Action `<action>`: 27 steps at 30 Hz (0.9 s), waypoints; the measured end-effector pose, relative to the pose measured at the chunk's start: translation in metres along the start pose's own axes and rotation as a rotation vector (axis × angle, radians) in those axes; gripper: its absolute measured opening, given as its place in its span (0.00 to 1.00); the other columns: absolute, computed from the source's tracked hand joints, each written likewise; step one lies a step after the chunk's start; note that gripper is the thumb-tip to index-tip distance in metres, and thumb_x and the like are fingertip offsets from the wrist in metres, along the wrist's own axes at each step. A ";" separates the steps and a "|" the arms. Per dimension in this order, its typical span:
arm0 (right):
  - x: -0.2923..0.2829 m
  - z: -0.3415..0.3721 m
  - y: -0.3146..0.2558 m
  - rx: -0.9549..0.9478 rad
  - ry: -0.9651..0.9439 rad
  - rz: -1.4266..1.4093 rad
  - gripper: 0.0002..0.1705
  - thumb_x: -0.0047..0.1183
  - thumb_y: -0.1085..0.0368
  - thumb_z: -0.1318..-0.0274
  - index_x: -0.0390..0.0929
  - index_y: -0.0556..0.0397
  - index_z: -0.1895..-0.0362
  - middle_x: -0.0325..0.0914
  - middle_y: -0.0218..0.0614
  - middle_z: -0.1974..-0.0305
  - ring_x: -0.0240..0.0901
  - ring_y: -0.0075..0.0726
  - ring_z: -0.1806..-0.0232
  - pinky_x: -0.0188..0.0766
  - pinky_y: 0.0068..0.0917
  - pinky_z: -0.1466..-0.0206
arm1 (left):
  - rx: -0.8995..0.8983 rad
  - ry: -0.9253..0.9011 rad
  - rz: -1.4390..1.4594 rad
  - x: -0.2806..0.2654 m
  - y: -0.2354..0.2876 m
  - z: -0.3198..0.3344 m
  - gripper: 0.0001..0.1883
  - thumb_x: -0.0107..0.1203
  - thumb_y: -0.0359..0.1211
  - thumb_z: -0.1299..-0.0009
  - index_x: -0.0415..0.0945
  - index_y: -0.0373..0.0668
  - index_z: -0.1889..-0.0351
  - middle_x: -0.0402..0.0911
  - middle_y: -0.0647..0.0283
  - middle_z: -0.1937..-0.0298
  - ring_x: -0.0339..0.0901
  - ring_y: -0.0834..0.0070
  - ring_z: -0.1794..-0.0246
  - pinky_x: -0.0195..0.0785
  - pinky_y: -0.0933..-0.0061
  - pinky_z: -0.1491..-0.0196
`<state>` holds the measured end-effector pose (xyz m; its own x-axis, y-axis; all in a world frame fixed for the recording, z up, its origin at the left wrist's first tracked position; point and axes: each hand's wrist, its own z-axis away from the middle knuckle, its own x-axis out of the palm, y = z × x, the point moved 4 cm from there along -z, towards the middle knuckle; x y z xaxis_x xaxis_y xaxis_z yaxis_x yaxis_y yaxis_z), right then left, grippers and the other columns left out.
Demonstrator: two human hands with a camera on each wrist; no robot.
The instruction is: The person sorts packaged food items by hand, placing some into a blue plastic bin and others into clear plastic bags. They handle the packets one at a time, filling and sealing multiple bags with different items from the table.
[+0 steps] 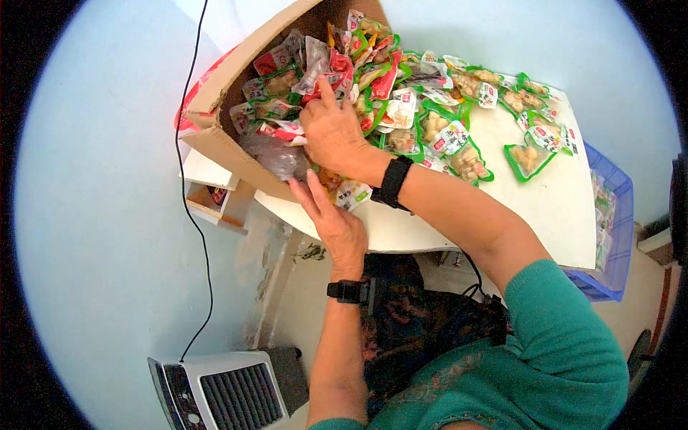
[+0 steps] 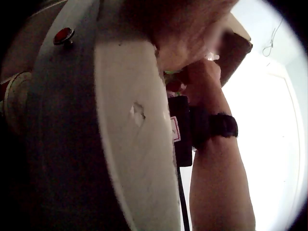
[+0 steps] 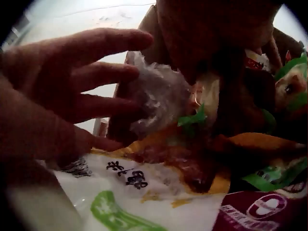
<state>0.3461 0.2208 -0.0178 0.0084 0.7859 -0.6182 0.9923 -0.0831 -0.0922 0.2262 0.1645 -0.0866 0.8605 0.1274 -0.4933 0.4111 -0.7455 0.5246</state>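
A pale blue wall (image 1: 93, 179) backs a white counter (image 1: 534, 208). At the counter's left end a cardboard box (image 1: 233, 159) lies tipped, its mouth facing right; sealed food packets (image 1: 451, 136) fill it and spread along the far edge toward the far right corner. The right hand (image 1: 337, 136) reaches in over the heap, one finger extended, the others partly hidden; whether its grip has hold of a packet cannot be told. Just left of it lies a red-and-white packet (image 1: 287, 132), long axis running roughly sideways toward that hand, which is the nearer one. The left hand (image 1: 342, 233) sits lower, by the near edge, fingers straight and spread, its grip wide and visibly holding nothing, fingertips close to a clear plastic bag (image 1: 276, 156).
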 end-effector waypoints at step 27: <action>-0.088 0.058 0.252 1.010 0.343 -1.202 0.14 0.68 0.65 0.56 0.80 0.64 0.70 0.82 0.40 0.70 0.79 0.33 0.74 0.74 0.31 0.74 | -0.055 -0.020 0.025 -0.001 0.000 0.000 0.43 0.40 0.12 0.44 0.49 0.40 0.26 0.42 0.38 0.24 0.42 0.43 0.24 0.41 0.57 0.25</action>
<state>0.5883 0.0947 -0.0318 -0.5137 0.7730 0.3724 -0.0393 0.4124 -0.9102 0.2254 0.1641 -0.0857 0.8648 0.0959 -0.4928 0.4058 -0.7114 0.5738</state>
